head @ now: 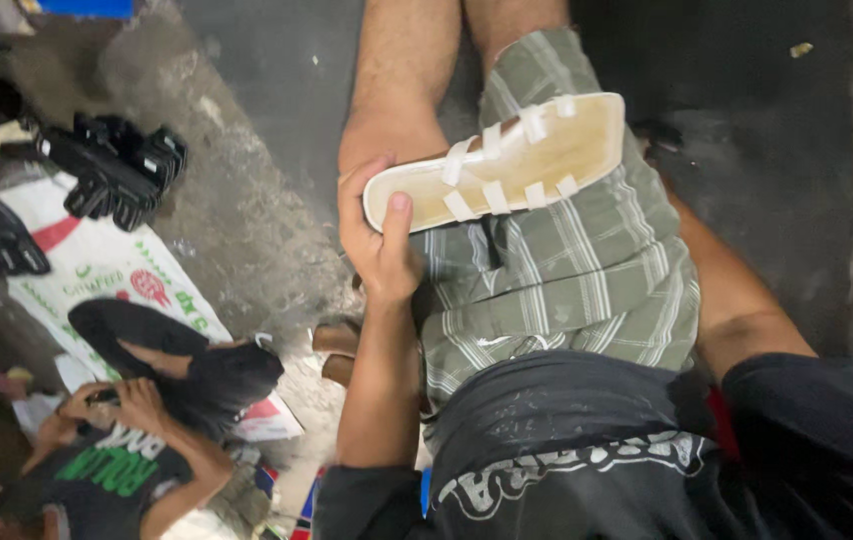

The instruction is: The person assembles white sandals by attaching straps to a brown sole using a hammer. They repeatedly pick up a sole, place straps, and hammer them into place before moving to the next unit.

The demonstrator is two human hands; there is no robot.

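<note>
My left hand (379,240) grips the near end of a cream sandal upper (507,160) with several white straps folded across it. The sandal rests slanted across my lap, over my green plaid shorts (567,280). My thumb presses on its inner face. My right arm (737,300) runs down the right side past my thigh; the right hand itself is hidden behind my leg and the sandal's far end.
Another person (127,440) in a dark shirt sits at the lower left on a printed white sack (107,270), hands together. A pile of black sandal parts (117,165) lies at the upper left on the rough concrete floor (237,200).
</note>
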